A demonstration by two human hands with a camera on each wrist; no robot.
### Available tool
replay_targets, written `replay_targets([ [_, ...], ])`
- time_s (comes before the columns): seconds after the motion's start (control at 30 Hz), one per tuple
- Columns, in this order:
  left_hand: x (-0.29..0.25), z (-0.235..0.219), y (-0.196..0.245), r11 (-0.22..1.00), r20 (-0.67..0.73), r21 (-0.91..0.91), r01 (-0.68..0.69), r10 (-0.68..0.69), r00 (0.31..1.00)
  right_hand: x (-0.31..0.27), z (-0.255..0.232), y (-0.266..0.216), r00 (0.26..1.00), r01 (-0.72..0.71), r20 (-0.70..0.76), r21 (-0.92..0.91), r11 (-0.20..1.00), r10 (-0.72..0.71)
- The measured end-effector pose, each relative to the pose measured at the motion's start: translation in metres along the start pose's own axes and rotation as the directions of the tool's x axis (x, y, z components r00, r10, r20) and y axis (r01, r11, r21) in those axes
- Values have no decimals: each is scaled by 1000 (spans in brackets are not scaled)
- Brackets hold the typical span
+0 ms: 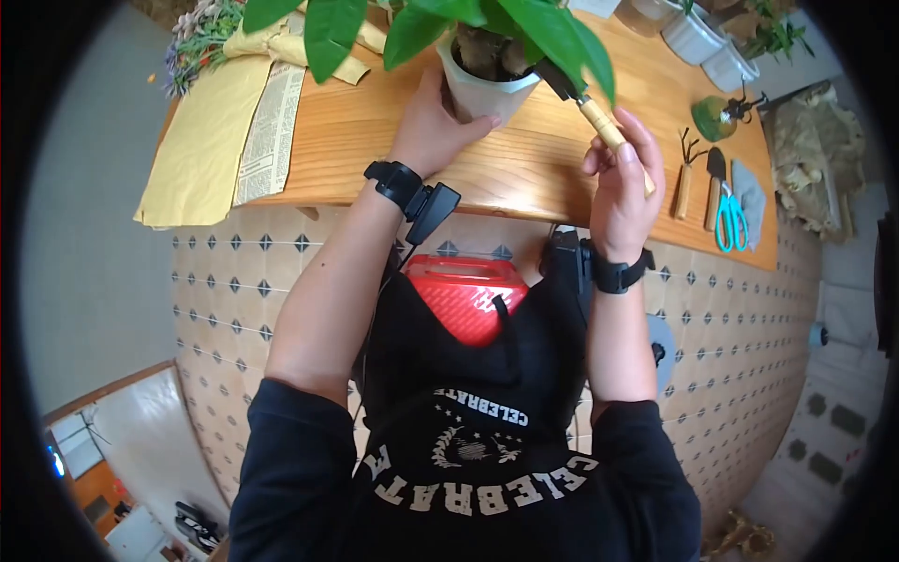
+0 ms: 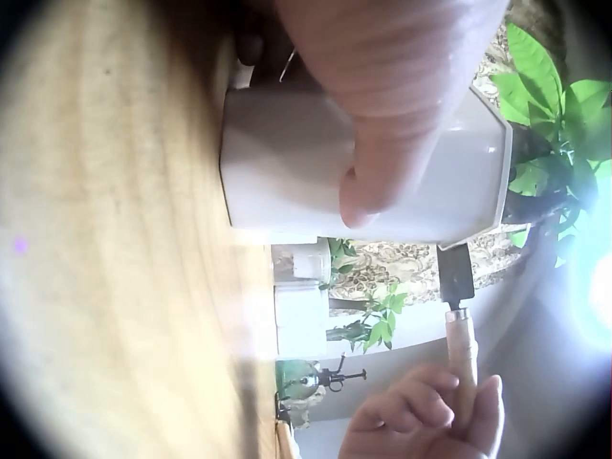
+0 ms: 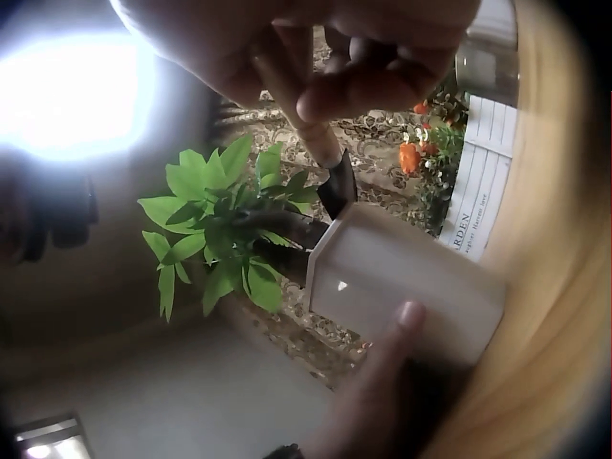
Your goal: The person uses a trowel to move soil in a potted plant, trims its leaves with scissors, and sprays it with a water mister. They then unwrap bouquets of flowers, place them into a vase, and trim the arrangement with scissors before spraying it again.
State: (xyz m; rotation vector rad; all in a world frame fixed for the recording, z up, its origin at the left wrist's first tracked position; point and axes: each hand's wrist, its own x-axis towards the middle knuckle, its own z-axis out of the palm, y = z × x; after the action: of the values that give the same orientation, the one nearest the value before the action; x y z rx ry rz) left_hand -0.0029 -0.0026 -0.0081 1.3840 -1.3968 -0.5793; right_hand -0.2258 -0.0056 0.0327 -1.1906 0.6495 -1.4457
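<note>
A white, many-sided plant pot (image 1: 489, 99) stands at the front of the wooden table, holding a plant with thick brown stems and broad green leaves (image 1: 552, 39). My left hand (image 1: 433, 129) grips the pot from its left side; the thumb (image 2: 368, 196) lies across the near wall while the other fingers go out of sight behind. In my right hand (image 1: 626, 192) is a small trowel (image 1: 601, 124), its wooden handle pinched between thumb and fingers. The dark trowel blade (image 3: 338, 186) reaches the pot's rim on the right, its tip hidden by the rim.
Right of my right hand lie a small hand rake (image 1: 685, 183), another trowel (image 1: 715, 178), turquoise-handled scissors (image 1: 730, 223) and a grey cloth (image 1: 748, 187). A green spray bottle (image 1: 714, 119) and white pots (image 1: 694, 39) stand behind. Brown paper (image 1: 201, 140) and newsprint (image 1: 272, 131) lie left.
</note>
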Motion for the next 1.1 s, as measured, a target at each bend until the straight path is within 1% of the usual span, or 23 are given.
replay_targets([
  [0.07, -3, 0, -6, 1000, 2, -8, -2, 2, 1000, -3, -1, -2, 999, 26, 38, -16, 1000, -25],
  [0.2, 2, 2, -18, 998, 8, -50, -39, 40, 999, -10, -2, -6, 997, 59, 44, -26, 998, -58],
  [0.23, 2, 4, -19, 997, -10, -62, -47, 46, 999, -12, -1, -8, 998, 53, 49, -41, 998, -51],
  [0.33, 1, 5, -13, 986, -59, 38, -160, 162, 985, -20, -3, -4, 996, 48, 75, -98, 994, -41],
  [0.4, 1, 6, -13, 990, -60, -13, -138, 137, 989, -25, 0, -2, 988, 126, 103, -144, 982, -111],
  [0.43, 1, 6, -14, 991, -59, -37, -128, 125, 990, -27, 2, -2, 988, 121, 107, -139, 983, -107],
  [0.53, -1, 1, -9, 999, -3, -34, -3, 3, 1000, -34, 6, -8, 989, 106, 114, -104, 989, -94],
  [0.6, -3, -2, -3, 1000, 10, -6, -3, 3, 1000, -37, 9, -15, 990, 89, 113, -56, 994, -83],
  [0.63, -3, -2, -3, 1000, 17, 7, -1, 1, 1000, -36, 5, -13, 990, 98, 105, -83, 992, -89],
  [0.73, -1, -2, -8, 995, 38, 92, -44, 41, 998, -39, 5, -14, 987, 107, 132, -104, 989, -93],
  [0.83, 1, -1, -4, 977, 9, 130, -170, 170, 985, -43, 10, -12, 985, 151, 115, -176, 973, -132],
  [0.93, 1, 1, -9, 955, -45, 216, -205, 219, 975, -45, 9, -11, 983, 157, 120, -197, 968, -136],
  [1.03, -2, -3, -2, 994, 1, 98, -41, 41, 999, -45, 9, -12, 982, 169, 120, -192, 967, -148],
  [1.1, -1, 0, -6, 998, -25, 12, -66, 67, 997, -44, 7, -13, 982, 160, 133, -193, 968, -136],
])
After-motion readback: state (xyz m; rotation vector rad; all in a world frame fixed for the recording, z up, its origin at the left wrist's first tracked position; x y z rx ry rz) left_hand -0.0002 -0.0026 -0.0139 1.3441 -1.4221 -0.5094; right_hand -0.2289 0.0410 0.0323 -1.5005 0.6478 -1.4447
